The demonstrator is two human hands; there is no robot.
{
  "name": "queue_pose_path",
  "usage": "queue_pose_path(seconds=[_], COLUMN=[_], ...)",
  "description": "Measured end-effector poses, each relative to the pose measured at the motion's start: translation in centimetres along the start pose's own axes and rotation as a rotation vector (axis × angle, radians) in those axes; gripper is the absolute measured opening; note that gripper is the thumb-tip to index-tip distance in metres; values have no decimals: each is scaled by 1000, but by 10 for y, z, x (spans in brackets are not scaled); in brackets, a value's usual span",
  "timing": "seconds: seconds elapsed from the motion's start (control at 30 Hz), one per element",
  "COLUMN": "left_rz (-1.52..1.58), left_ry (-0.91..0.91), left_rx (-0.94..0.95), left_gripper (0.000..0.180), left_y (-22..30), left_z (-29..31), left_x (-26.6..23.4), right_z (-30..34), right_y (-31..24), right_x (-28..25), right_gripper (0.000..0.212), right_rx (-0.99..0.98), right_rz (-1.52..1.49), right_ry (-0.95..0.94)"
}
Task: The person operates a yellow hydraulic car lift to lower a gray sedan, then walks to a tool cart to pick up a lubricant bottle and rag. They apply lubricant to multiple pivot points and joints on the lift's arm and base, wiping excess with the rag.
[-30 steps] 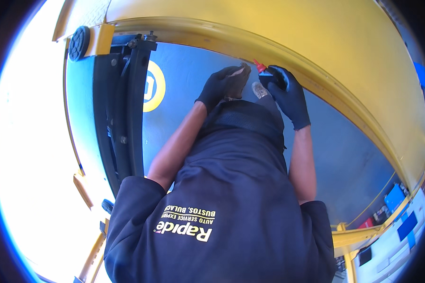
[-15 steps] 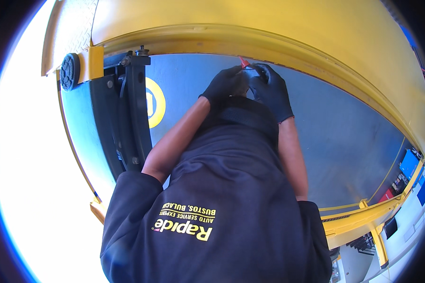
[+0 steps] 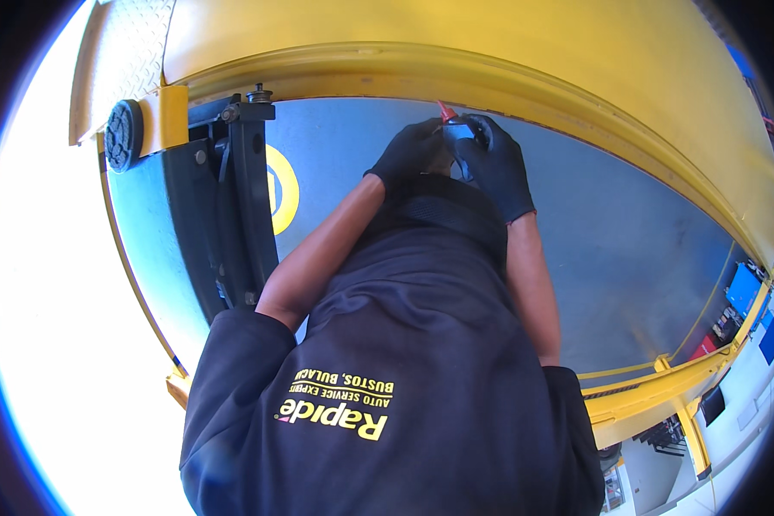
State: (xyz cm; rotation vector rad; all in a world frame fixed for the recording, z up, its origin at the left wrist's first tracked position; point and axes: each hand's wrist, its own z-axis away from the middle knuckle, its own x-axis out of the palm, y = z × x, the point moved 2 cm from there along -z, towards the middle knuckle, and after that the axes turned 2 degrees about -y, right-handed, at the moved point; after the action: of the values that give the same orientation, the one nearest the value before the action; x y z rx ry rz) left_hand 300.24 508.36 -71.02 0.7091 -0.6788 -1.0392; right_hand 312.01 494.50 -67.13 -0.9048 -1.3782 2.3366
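Both my hands, in black gloves, are close together at the top middle, in front of my body. My right hand is closed round a small dark container with a red pointed tip; the tip points up and slightly left. A bluish patch of the container's body shows between the hands. My left hand is bent inward beside it, its fingers curled against the container's left side. Its fingertips are mostly hidden, and I cannot make out whether it holds anything of its own.
A yellow steel beam arches just beyond my hands. At the left stands a black lift arm with a round rubber pad. Grey-blue floor lies below, and a second yellow beam runs at the lower right.
The red tip stands a little higher and more upright, and more of the container's body shows between my hands. My right fingers have closed down round it; both arms have hardly moved.
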Motion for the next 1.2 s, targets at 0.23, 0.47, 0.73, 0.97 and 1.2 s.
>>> queue_pose_path(seconds=[0.23, 0.47, 0.73, 0.97, 1.2], left_rz=[-6, 8, -46, -64, -80], left_ry=[41, 49, -9, 0, 30], left_rx=[117, 114, 42, 94, 130], left_gripper=[42, 41, 49, 47, 44], left_y=[-18, -19, -15, -20, -22], left_z=[-5, -5, -4, -5, -7], left_x=[-4, -3, -5, -4, 1], right_z=[-1, 1, 6, 10, 10], right_y=[6, 9, -2, 1, -12], right_x=[6, 7, 1, 2, 0], right_gripper=[46, 48, 47, 46, 47], right_rx=[20, -9, -7, -19, -2], right_rz=[2, 8, 3, -12, -13], right_ry=[-24, 7, 17, 45, 56])
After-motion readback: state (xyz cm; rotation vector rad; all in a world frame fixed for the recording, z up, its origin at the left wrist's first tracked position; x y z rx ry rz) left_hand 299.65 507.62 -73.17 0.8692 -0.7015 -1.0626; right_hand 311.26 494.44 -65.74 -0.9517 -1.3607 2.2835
